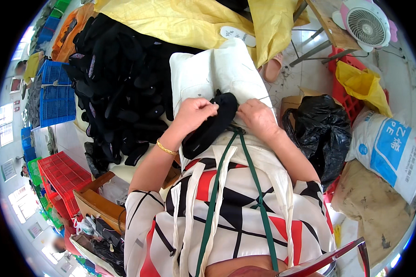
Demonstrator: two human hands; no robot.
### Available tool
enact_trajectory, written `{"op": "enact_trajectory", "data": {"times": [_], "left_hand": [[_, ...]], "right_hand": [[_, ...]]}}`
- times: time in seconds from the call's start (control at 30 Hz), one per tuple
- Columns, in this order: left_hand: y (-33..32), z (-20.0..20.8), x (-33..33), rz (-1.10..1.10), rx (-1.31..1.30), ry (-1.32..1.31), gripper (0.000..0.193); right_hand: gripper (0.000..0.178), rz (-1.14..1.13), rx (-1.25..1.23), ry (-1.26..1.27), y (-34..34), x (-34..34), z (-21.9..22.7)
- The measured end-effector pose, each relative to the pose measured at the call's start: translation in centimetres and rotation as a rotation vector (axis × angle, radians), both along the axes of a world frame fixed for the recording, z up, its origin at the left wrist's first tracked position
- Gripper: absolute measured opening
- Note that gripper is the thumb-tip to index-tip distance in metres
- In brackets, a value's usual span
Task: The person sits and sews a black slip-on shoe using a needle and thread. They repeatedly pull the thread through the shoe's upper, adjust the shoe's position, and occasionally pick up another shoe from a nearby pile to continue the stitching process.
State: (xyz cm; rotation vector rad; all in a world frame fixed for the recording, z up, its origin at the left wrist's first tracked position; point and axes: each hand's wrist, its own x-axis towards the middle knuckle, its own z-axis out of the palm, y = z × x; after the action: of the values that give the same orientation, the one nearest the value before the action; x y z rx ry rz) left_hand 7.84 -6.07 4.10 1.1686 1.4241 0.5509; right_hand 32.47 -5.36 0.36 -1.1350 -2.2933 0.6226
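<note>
A black, soft, slipper-shaped piece (207,131) lies slantwise over my lap, its rounded end up between my hands. My left hand (196,112), with a gold bracelet on the wrist, pinches at its upper left edge; a tiny pale spot shows by the fingertips. On the other side, my right hand (258,119) is closed, thumb and fingers pressed together just beside the piece. Whatever those fingers hold is too small to make out. White cloth (238,67) covers my knees beneath the work.
A large heap of similar black pieces (120,87) lies to the left, beside a blue crate (56,94) and a red crate (65,177). Yellow sheeting (171,21) spreads ahead. At right are a black plastic bag (320,129), a white-and-blue sack (386,150) and a fan (364,27).
</note>
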Motion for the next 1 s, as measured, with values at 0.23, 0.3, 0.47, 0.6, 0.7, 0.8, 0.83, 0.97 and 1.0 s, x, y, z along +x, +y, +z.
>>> {"op": "enact_trajectory", "data": {"times": [0.23,0.3,0.47,0.6,0.7,0.8,0.83,0.97,1.0], "left_hand": [[0.0,-2.0,1.4,-0.026,-0.183,-0.01,0.023],[-0.1,-2.4,0.7,0.101,-0.264,-0.204,0.015],[-0.6,-3.7,-0.4,0.374,-0.392,-0.521,0.008],[-0.4,-2.9,-0.1,0.426,-0.437,-0.601,0.01],[-0.5,-2.2,-0.5,0.327,-0.466,-0.572,0.01],[-0.1,-1.4,-0.3,0.183,-0.296,-0.237,0.009],[0.0,-1.7,-0.4,0.17,-0.225,-0.224,0.009],[0.6,-3.5,-1.3,0.15,-0.12,-0.182,0.01],[0.6,-3.6,-1.3,0.153,-0.17,-0.194,0.011]], "right_hand": [[0.012,0.087,-0.084,0.269,-1.9,-2.7,2.4],[0.012,0.002,-0.183,0.372,-1.5,-2.7,2.1],[0.009,-0.06,-0.539,0.275,0.6,-3.2,2.2],[0.009,-0.06,-0.271,0.185,1.5,-4.6,0.3],[0.006,-0.066,-0.158,0.081,1.9,-5.2,0.3],[0.004,-0.035,-0.075,0.023,2.1,-5.4,-0.4],[0.003,-0.015,-0.053,-0.001,2.2,-5.4,-0.3],[0.002,0.015,-0.111,0.015,2.6,-5.3,-0.4],[0.003,-0.011,-0.163,0.08,2.5,-5.4,-0.4]]}}
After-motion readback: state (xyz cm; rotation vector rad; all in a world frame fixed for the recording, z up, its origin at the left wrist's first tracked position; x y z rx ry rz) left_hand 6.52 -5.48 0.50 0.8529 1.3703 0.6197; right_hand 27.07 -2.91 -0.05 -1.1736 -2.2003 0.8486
